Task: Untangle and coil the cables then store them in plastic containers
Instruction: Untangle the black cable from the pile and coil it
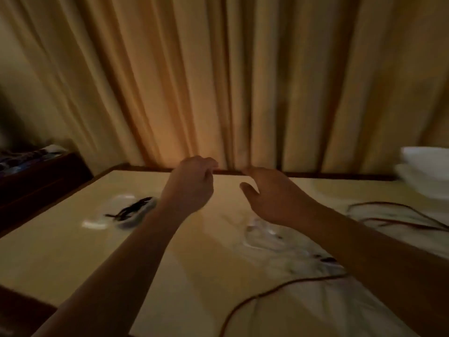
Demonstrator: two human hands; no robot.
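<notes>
Above table [73, 251], left hand [192, 183] curled, right hand [274, 198] thumb apart, grip on anything unclear

curtain [218, 81] behind table [73, 251] | containers [425, 171] far right | cable [388, 215] before them

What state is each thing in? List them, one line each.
left hand: raised, fingers curled; grip unclear.
right hand: raised, fingers extended, thumb apart.
red cable: loose on table, uncoiled.
white cables: tangled heap.
black cable: bundled, by clear container; blurred.
white containers: stacked.
</notes>
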